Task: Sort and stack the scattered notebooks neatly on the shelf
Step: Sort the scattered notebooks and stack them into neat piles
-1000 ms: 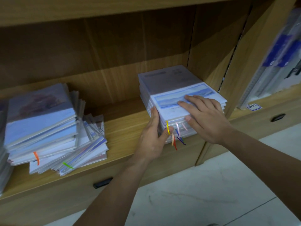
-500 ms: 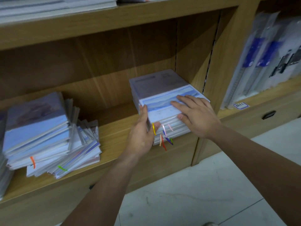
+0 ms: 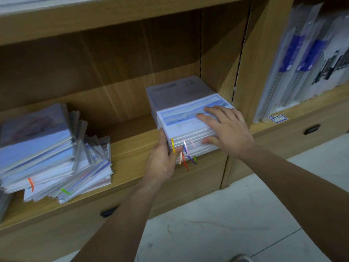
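— What do you have on the feed?

— I see a wooden shelf [image 3: 128, 148] with two lots of notebooks. The neat stack [image 3: 181, 110] sits at the right end of the compartment, close beside the upright divider [image 3: 262, 59]. The left hand [image 3: 162, 157] is pressed against the stack's front-left corner, fingers up the side and thumb on the front edges, partly curled around that corner. The right hand [image 3: 228, 129] lies flat and open on the top cover, fingers spread, with the thumb hooked over the front edge.

— Any writing you can read?

— None that I can make out. The top cover has a pale blue band and some small print, all blurred. The notebook behind it has dark lines of text, too soft to read. A small white label [image 3: 277, 117] is stuck on the front edge of the next compartment's shelf; its characters are too small to tell.

— And the loose ones?

— The messy pile [image 3: 54, 152] sits well apart at the left end of the same shelf, fanned out and tilted. An orange ribbon [image 3: 31, 184] and a green ribbon [image 3: 66, 191] stick out of it. The neat stack has ribbons [image 3: 184, 156] too: yellow, pink, orange, blue, green, hanging from the front.

— Anything to the right?

— Clear plastic packets [image 3: 302, 59] standing upright, with blue bands.
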`<control>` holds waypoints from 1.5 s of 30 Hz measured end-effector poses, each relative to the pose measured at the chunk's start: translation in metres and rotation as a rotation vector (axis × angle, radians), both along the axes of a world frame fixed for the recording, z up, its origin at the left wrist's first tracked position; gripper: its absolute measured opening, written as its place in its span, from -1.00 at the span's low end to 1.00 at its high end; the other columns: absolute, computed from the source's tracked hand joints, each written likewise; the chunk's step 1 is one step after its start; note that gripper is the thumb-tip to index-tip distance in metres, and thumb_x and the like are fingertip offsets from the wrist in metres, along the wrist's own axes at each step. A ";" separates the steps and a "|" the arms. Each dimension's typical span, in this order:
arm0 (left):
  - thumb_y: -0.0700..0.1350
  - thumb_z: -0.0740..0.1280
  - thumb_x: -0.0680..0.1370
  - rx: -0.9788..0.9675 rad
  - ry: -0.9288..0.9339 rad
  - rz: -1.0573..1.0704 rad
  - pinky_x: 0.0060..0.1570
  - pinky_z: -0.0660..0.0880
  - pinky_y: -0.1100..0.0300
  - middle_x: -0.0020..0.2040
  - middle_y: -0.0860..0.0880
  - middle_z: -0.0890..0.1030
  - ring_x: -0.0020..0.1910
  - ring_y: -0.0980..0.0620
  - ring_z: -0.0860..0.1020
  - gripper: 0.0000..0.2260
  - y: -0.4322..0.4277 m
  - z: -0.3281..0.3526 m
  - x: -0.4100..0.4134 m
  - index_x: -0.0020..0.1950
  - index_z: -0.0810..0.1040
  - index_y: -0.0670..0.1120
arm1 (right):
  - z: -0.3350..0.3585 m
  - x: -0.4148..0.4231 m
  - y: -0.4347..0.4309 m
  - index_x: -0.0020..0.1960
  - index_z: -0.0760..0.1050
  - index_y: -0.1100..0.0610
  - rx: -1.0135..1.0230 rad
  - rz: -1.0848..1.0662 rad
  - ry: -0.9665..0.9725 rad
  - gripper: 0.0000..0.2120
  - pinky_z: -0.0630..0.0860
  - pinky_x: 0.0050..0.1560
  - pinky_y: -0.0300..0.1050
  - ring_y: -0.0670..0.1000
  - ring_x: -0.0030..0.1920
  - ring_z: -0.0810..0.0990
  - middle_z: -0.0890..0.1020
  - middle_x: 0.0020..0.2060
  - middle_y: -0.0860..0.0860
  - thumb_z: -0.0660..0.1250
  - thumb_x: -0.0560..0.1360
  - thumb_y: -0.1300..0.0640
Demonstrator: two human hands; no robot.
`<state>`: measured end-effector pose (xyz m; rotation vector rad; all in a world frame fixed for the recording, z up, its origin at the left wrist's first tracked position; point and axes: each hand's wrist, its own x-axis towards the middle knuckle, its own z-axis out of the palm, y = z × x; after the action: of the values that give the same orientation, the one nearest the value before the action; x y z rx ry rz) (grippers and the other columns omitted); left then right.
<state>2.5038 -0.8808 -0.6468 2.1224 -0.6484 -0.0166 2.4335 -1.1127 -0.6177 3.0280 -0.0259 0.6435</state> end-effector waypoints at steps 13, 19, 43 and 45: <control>0.01 0.44 0.52 0.058 -0.001 0.045 -0.15 0.35 0.29 0.13 0.13 0.65 0.08 0.08 0.58 -0.32 -0.003 -0.007 0.000 0.56 0.20 0.05 | -0.004 -0.003 -0.008 0.52 0.31 0.01 0.055 -0.025 -0.097 -0.11 0.25 0.41 0.12 0.17 0.47 0.32 0.39 0.47 0.08 0.48 0.29 -0.30; 0.09 0.58 0.36 -0.027 0.109 0.021 0.06 0.51 0.22 0.13 0.26 0.63 0.12 0.25 0.57 -0.14 0.003 -0.010 0.000 0.53 0.17 0.25 | 0.001 -0.009 -0.009 0.55 0.21 -0.03 0.086 -0.014 -0.032 0.02 0.14 0.48 0.09 0.14 0.51 0.23 0.30 0.51 0.06 0.51 0.24 -0.37; 0.03 0.54 0.42 0.104 -0.039 0.133 -0.28 0.29 0.23 -0.22 0.28 0.52 -0.11 0.05 0.56 -0.51 0.000 -0.025 -0.007 0.30 0.48 0.07 | -0.056 -0.013 -0.020 0.50 0.24 0.16 0.005 -0.099 -0.408 0.07 0.32 0.41 0.26 0.24 0.47 0.31 0.37 0.43 0.20 0.49 0.20 -0.40; 0.01 0.57 0.39 0.065 -0.017 0.138 -0.30 0.34 0.39 -0.23 0.30 0.54 -0.19 0.20 0.52 -0.48 0.001 -0.026 -0.006 0.31 0.50 0.07 | -0.055 -0.014 -0.019 0.51 0.24 0.16 0.007 -0.101 -0.410 0.08 0.31 0.42 0.25 0.24 0.48 0.31 0.37 0.44 0.19 0.51 0.20 -0.38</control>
<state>2.4977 -0.8801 -0.6730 2.2277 -0.5163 0.0569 2.4197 -1.1317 -0.6730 2.8203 -0.1930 1.2375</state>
